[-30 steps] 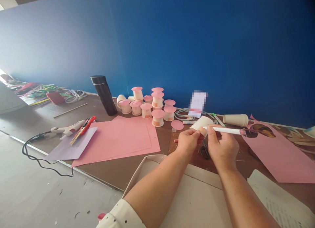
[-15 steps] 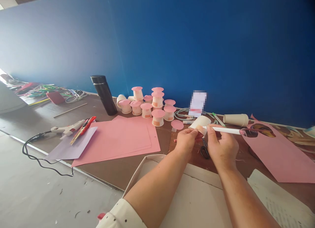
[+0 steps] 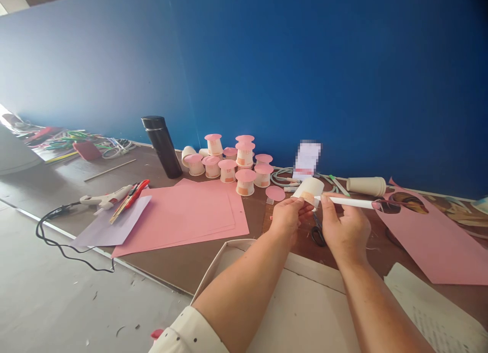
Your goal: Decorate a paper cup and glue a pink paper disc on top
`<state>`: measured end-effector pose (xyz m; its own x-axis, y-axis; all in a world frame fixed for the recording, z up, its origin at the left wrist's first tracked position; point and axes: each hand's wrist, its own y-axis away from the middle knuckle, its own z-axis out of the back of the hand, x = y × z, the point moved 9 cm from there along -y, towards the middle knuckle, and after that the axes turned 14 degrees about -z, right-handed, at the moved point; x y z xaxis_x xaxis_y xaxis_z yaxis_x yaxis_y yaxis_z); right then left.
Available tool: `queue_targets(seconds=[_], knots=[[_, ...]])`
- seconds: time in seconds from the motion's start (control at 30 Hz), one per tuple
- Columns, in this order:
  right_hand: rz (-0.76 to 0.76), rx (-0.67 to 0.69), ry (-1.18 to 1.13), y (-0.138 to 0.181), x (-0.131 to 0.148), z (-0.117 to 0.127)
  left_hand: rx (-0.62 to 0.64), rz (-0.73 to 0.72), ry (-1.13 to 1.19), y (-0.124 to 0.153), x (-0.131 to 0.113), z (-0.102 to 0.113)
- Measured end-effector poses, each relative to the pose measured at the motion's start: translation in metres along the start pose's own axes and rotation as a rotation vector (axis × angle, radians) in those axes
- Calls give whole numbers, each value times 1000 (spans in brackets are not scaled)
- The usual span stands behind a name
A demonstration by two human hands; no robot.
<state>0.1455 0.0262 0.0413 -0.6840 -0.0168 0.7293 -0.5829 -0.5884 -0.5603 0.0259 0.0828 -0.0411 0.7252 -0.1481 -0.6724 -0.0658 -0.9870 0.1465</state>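
Note:
My left hand (image 3: 286, 216) is closed on a white paper cup (image 3: 313, 187), which lies tilted on its side and bears an orange-tan patch. In my right hand (image 3: 345, 226) is a white marker pen (image 3: 353, 202), pinched between thumb and fingers, its tip at the cup beside the patch. Just below the cup, black-handled scissors (image 3: 317, 235) lie partly hidden behind my right hand. A pink paper disc (image 3: 275, 193) rests left of the cup. Farther left stand several small cups with pink disc tops (image 3: 245, 182), some stacked, with drawn windows and orange doors.
Pink paper sheets (image 3: 186, 211) and a lilac sheet (image 3: 114, 228) lie left, under a glue gun (image 3: 109, 198) and a red cutter knife (image 3: 131, 198). A black flask (image 3: 163, 150) stands behind. Stacked cups (image 3: 366, 186), sunglasses (image 3: 407, 202) and cut pink paper (image 3: 438, 241) are right.
My left fingers have shifted lower on the cup, and the orange-tan patch now shows more fully. The pen stays at nearly the same place.

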Motion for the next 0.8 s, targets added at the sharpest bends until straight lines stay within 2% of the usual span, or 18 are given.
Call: queue_targets(seconds=[0.8], knots=[[22, 8, 10, 0, -1, -2, 13, 4, 2, -2, 3, 1]])
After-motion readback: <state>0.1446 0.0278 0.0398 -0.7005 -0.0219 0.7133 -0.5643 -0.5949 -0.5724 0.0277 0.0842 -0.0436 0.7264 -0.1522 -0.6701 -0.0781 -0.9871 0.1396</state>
